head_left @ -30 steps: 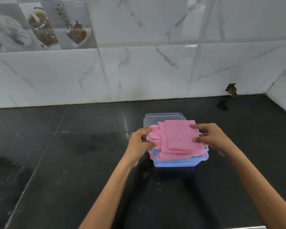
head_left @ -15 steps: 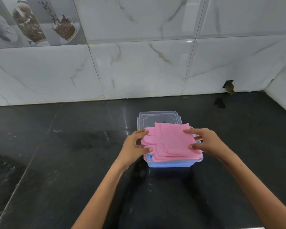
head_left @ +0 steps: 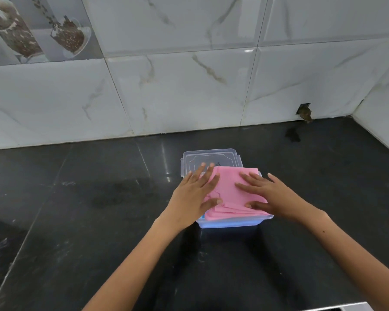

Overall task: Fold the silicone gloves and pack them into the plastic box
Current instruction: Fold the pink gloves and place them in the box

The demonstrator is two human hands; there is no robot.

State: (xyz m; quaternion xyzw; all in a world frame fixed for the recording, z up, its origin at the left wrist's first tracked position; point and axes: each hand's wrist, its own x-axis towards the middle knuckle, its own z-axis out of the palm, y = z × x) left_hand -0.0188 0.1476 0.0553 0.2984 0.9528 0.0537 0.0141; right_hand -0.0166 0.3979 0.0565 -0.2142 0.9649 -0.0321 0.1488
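The head view, the only one here, looks down on a black stone counter (head_left: 99,221) backed by marbled white wall tiles (head_left: 189,86), with a clear plastic box (head_left: 229,223) standing near the middle and its clear lid (head_left: 209,158) lying flat just behind it, touching or nearly touching the box's far edge. The folded pink silicone gloves (head_left: 229,189) sit as a layered stack on top of the box, the pile rising above the rim and its near edge slightly overhanging the front wall. A second ago both hands were pinching the stack at its sides, fingers curled round the edges; now the left hand (head_left: 193,198) lies flat and spread over the left part of the stack, fingertips reaching past it toward the lid, and the right hand (head_left: 270,194) is likewise flat, palm down on the right part, thumb along the near edge. Neither hand grips anything; both are open and pressing. The change from placing to pushing down suggests the gloves have been set in position and the person is now squashing the springy bundle so that it sinks below the rim. The folding looks done, and packing is nearly finished, though the lid is not yet on and the stack may spring back up
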